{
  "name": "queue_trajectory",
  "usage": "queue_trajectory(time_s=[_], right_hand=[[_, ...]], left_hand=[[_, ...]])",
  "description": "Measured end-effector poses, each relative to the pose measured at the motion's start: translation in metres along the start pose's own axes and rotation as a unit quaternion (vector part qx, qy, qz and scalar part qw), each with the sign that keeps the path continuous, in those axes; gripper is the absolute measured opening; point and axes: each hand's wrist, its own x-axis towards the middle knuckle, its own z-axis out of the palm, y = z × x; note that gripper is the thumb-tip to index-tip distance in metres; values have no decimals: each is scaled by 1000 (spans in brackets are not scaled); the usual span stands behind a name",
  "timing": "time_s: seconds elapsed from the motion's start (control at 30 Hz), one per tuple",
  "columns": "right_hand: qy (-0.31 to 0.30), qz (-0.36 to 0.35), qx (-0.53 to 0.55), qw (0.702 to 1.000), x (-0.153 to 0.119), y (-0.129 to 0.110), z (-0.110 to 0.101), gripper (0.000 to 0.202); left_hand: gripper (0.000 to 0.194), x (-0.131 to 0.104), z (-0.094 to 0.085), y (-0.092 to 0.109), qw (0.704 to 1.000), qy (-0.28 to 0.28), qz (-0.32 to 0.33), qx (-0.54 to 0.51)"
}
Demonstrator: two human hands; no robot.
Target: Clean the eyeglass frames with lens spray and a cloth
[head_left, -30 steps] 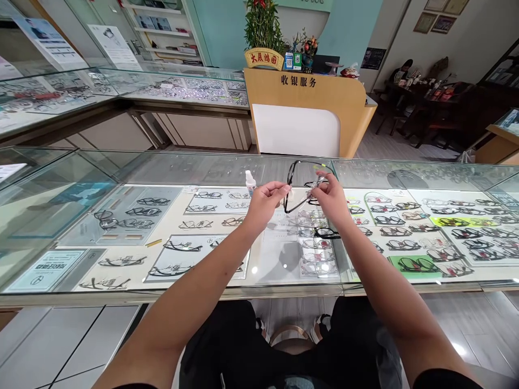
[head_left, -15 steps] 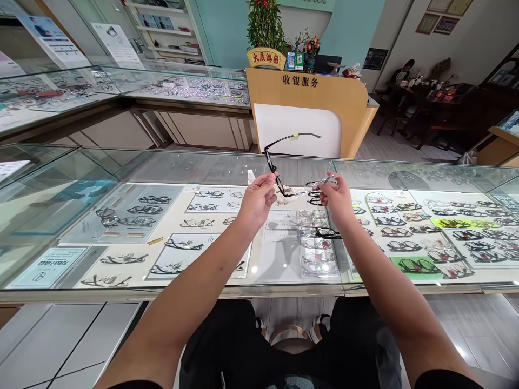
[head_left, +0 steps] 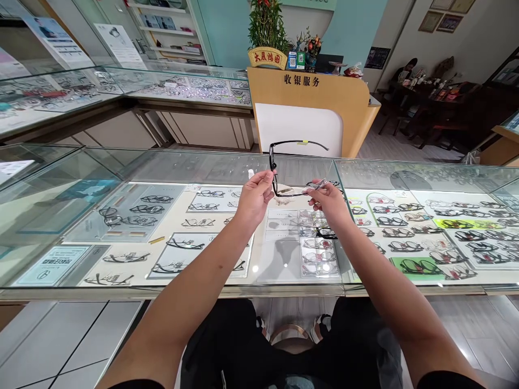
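At the centre of the frame the left hand (head_left: 254, 197) pinches the hinge corner of a pair of black-framed glasses (head_left: 290, 167) in a closed grip, while the right hand (head_left: 330, 201), fingers also closed, holds the far end of the frame together with a small clear wrapper (head_left: 317, 185). The glasses are thin and dark, held in the air just above the glass surface (head_left: 162, 167), one temple with a yellow-green tag (head_left: 302, 142) stretching rightward toward the upper centre. Compared with half a second ago, that temple sits a little lower and further right, the front now stands more upright, and the right hand has dropped slightly.
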Motion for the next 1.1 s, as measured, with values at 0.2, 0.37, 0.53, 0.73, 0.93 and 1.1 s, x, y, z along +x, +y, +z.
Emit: queue_trajectory(time_s=[0.2,0.37,0.53,0.73,0.93,1.1], right_hand=[[-17,39,13,999,0,6,0,57],[-25,31,4,999,2,13,2,56],[-149,83,-152,973,-10,3,3,52],[-58,-244,-294,922,-35,-7,14,31],[-41,-315,-367,874,-25,7,12,55],[-27,-327,-361,873,-20,18,13,39]], left_hand=[[31,1,1,3,1000,14,11,3],[35,1,1,3,1000,12,15,4],[36,0,2,0,999,12,27,26],[36,-10,11,-5,991,-10,42,124],[42,-21,17,-10,986,-82,1,145],[43,-20,16,-10,983,-108,-10,150]])
